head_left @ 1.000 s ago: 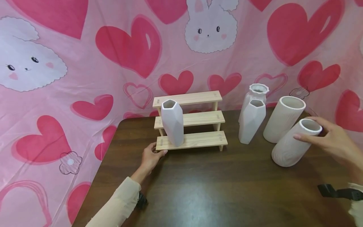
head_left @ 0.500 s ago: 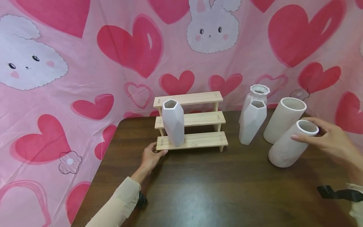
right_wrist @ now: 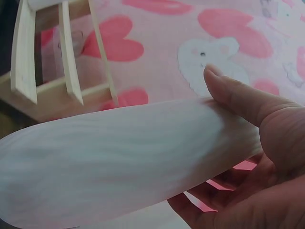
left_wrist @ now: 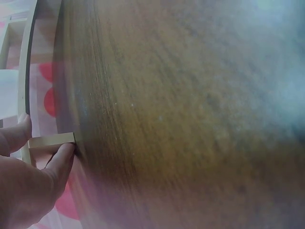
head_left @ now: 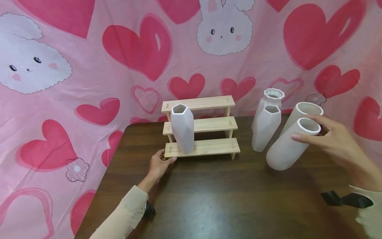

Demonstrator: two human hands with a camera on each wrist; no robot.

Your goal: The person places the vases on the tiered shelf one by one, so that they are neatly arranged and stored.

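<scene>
My right hand point(head_left: 335, 139) grips a white cylindrical vase point(head_left: 290, 146) near its rim, thumb on one side and fingers round the other. In the right wrist view the ribbed side of this vase point(right_wrist: 109, 157) fills the lower left. The vase leans, its mouth toward my hand. My left hand point(head_left: 158, 166) holds the front left corner of a three-step wooden stand point(head_left: 215, 147), with thumb and fingers at the lowest step's end leg point(left_wrist: 52, 140). A faceted white vase point(head_left: 183, 129) stands on the left of the lowest step.
Right of the stand are another faceted vase point(head_left: 266, 129), a vase with a scalloped rim point(head_left: 259, 106) behind it, and a second cylindrical vase point(head_left: 295, 114), partly hidden by the held one. A pink heart-patterned cloth point(head_left: 191, 43) hangs behind the dark wooden table point(head_left: 203, 199).
My right hand has moved left and slightly up with the cylindrical vase, which now overlaps the second cylinder more. The left hand and the stand have stayed in place.
</scene>
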